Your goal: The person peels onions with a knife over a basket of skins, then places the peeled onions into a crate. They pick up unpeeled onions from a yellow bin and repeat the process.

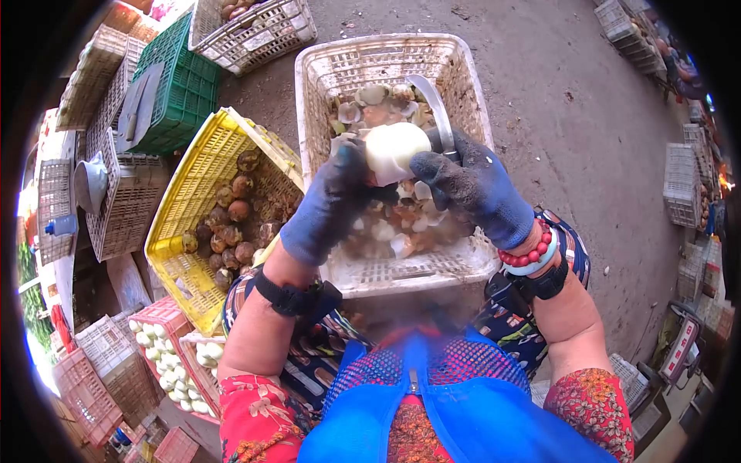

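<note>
In dark-blue work gloves, my left hand grips a pale, mostly peeled onion from its left side. A thin piece of skin hangs under it. My right hand is closed on a curved knife, its blade pointing up and away, and the thumb rests near the onion's right side. Both hands are over a white plastic crate with loose onion skins inside. The knife's handle is mostly hidden by my glove.
A yellow crate on the left holds several brown unpeeled onions. Pale peeled onions fill pink crates at lower left. A green crate carries a cleaver-like blade. More crates line the right edge, near a parked vehicle.
</note>
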Motion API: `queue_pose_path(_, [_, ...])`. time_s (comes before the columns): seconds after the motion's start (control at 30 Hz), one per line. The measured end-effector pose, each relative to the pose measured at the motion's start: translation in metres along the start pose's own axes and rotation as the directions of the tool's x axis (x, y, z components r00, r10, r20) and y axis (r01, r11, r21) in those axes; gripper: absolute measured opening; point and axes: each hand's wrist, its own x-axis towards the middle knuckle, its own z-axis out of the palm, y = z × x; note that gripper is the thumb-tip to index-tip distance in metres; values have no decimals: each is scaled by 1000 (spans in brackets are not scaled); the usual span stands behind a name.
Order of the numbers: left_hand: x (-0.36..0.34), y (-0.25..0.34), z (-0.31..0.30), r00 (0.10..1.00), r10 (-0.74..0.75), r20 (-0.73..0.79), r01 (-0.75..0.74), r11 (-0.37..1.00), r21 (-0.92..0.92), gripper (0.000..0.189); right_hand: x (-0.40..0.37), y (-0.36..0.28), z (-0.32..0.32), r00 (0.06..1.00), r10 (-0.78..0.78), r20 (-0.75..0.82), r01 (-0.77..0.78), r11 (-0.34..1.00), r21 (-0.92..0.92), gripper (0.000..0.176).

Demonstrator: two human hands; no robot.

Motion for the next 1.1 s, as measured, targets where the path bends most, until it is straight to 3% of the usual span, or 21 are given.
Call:
queue_pose_path(0.1, [1,7,-1,998,43,-56,-41,999,24,64,0,9,-3,996,-89,-10,90,996,23,47])
queue_pose_path(0.17, [0,20,3,996,-35,-79,21,986,-165,57,-2,9,-2,995,-87,-37,88,996,5,50])
queue_pose_path(0.23, [0,30,6,975,-220,-44,178,878,-443,50,-5,6,-3,996,-70,-52,69,997,-25,53])
queue_pose_path(0.37, [-5,36,0,983,-184,4,176,935,-307,49,-2,14,-11,983,-181,32,183,970,-159,59])
queue_pose_path(0.47, [-4,33,-2,988,-145,48,152,958,-243,50,-2,11,-8,990,-131,49,135,986,-96,66])
queue_pose_path(0.57, [-5,36,-1,983,-160,91,176,960,-216,52,1,21,-5,980,-187,65,193,976,-104,71])
queue_pose_path(0.73, [-11,39,-5,942,-258,214,295,941,-167,61,-2,22,-1,989,-108,102,120,986,-114,72])
queue_pose_path(0.83, [-15,36,-1,944,-274,184,297,948,-113,60,0,24,-2,992,-44,120,52,997,-64,70])
queue_pose_path(0.93, [-18,41,-6,944,-245,219,274,955,-112,58,3,30,-7,992,-31,121,32,999,-10,67])
queue_pose_path(1.03, [-20,46,-11,922,-269,278,335,914,-228,58,0,19,-12,992,35,119,-27,997,-68,62])
queue_pose_path(1.1, [-16,33,-14,932,-223,285,300,917,-263,58,-1,15,-15,990,40,132,-36,999,-33,59])
